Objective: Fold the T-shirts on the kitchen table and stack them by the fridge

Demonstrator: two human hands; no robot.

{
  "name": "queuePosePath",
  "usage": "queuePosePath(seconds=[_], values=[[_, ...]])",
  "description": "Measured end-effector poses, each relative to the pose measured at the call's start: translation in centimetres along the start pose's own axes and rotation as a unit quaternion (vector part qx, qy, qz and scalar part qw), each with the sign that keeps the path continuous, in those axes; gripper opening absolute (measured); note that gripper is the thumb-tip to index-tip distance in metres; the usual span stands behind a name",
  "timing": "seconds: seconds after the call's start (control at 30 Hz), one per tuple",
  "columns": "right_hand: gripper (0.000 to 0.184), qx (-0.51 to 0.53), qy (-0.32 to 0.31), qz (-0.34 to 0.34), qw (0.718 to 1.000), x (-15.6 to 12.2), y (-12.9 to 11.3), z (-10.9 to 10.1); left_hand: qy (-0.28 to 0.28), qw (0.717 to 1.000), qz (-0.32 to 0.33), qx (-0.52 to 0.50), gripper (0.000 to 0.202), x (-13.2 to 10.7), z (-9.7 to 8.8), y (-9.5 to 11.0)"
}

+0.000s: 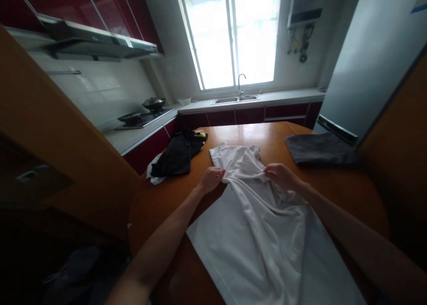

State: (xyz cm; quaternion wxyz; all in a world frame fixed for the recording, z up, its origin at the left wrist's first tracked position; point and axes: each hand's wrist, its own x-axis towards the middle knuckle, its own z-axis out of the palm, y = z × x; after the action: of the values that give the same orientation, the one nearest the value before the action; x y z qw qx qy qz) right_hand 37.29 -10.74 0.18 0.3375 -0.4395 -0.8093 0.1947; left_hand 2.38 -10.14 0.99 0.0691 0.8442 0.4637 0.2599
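- White, wrinkled cloth garment (276, 233) lies on the glossy brown wooden table (267, 129), stretching from just above its centre to six o'clock; its upper part is bunched.
- Left hand (212, 179), at the garment's ten o'clock, has thumb and fingers pinched together on a fold of it.
- Right hand (282, 175), at its one o'clock, grips the same gathered band, which runs between both hands; its fingertips are dim, so the exact pinch is hard to make out.
- Heap of black and white fabric (176, 152) rests at the table's ten o'clock.
- Folded dark-grey cloth (322, 149) lies at two o'clock.
- Double-bowl metal sink (236, 99) stands beyond, at twelve.
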Motion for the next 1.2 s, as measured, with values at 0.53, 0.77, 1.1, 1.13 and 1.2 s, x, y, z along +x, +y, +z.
queuePosePath(seconds=[0.53, 0.77, 1.1, 1.13, 1.2], values=[[0.035, -0.102, 0.194, 0.312, 0.924, -0.7, 5.2, -9.1, -0.028, 0.987, 0.005, -0.160, 0.069, -0.6, -0.4, 0.7], [0.021, -0.309, 0.165, 0.130, 0.928, -0.6, 3.3, -6.4, 0.089, 0.985, 0.003, -0.148, 0.047, -0.3, 0.2, 0.8], [0.035, -0.045, -0.076, 0.157, 0.984, -0.8, 2.6, -5.8, 0.018, 0.996, -0.087, 0.029, 0.042, -0.2, -0.9, 0.4], [0.042, 0.011, -0.111, 0.155, 0.982, -0.9, 2.4, -6.5, 0.026, 0.994, -0.097, 0.034, 0.038, -0.2, -1.3, 0.5], [0.051, 0.096, -0.191, 0.159, 0.964, -1.2, 1.9, -7.9, 0.055, 0.991, -0.110, 0.045, 0.035, 0.3, -1.8, 0.5]])
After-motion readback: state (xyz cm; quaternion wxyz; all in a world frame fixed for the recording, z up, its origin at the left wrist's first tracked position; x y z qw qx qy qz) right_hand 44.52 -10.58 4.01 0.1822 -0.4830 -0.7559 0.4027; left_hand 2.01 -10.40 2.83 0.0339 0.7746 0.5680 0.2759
